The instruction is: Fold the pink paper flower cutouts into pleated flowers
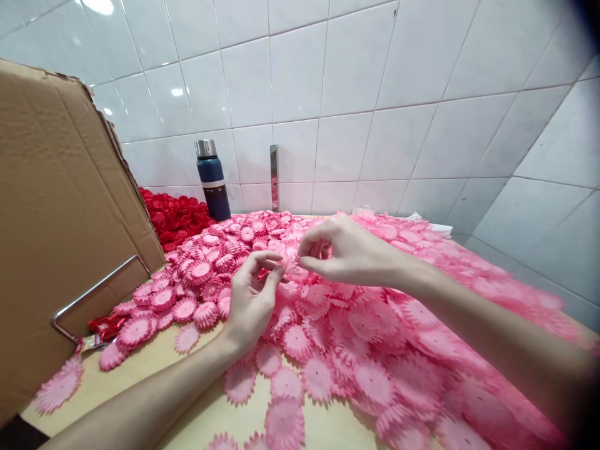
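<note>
My left hand (253, 294) is raised over the middle of a heap of pink fabric flower discs (297, 342), its thumb and forefinger pinched together. Just to its right, my right hand (335, 250) also pinches, with the other fingers curled in. The fingertips of both hands are close together but apart. Something thin and pale pink seems to lie between them, though it blends into the heap and I cannot make it out. The discs have scalloped petal edges. Those on the left look thick and layered, while those on the right are thin, translucent single layers.
A cardboard box (60, 206) stands at the left, with a metal wire handle (98, 290) and a red wrapper (107, 325) near its base. Behind are red flower pieces (175, 215) and a dark blue bottle (213, 181). A metal bracket (274, 178) is against the tiled wall (356, 75).
</note>
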A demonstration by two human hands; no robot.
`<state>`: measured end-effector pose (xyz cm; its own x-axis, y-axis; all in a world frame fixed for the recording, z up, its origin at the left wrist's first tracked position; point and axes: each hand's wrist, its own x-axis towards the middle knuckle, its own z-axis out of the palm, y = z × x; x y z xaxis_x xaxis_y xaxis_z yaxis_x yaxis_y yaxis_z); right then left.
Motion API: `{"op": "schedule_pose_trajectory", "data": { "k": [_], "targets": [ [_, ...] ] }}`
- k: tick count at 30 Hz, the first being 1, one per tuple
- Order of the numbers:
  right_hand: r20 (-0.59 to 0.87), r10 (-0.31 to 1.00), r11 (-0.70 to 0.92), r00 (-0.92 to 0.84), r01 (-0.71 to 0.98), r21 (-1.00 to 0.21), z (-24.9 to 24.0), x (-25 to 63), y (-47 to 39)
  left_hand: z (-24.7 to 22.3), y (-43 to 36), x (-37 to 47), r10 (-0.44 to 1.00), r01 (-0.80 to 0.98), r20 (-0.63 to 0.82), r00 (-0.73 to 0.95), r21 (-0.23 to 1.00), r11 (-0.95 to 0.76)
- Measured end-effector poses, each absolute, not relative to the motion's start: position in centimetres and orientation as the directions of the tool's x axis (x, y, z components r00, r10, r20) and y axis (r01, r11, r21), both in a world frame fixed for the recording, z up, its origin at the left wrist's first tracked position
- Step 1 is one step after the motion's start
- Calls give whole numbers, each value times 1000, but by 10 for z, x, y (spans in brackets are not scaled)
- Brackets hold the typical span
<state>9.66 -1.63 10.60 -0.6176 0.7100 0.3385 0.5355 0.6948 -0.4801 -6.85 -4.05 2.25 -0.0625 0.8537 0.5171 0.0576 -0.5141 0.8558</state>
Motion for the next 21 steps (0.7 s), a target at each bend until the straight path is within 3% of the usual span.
{"op": "schedule_pose_trajectory", "data": {
  "k": [7, 9, 13, 16, 19, 21],
  "targets": [
    [509, 851, 453, -131, 675, -583, 116, 121, -2, 33, -48, -71, 781, 83, 584, -222, 809, -581],
    [466, 882, 365, -67, 724, -586, 121, 130, 1, 34, -45, -74, 788, 99, 573, -226, 818, -567],
    [443, 892, 345, -90, 767, -541, 127, 134, -2, 35, -34, -82, 806, 131, 577, -134, 817, -562],
    [410, 896, 378, -171, 778, -502, 127, 130, -6, 37, -25, -89, 781, 163, 592, -201, 806, -569],
    [358, 909, 380, -215, 781, -496, 126, 129, -5, 38, -17, -96, 786, 348, 574, -230, 803, -485],
    [325, 914, 384, -244, 782, -492, 126, 131, -4, 37, -14, -100, 794, 550, 599, -105, 700, -455]
  ]
}}
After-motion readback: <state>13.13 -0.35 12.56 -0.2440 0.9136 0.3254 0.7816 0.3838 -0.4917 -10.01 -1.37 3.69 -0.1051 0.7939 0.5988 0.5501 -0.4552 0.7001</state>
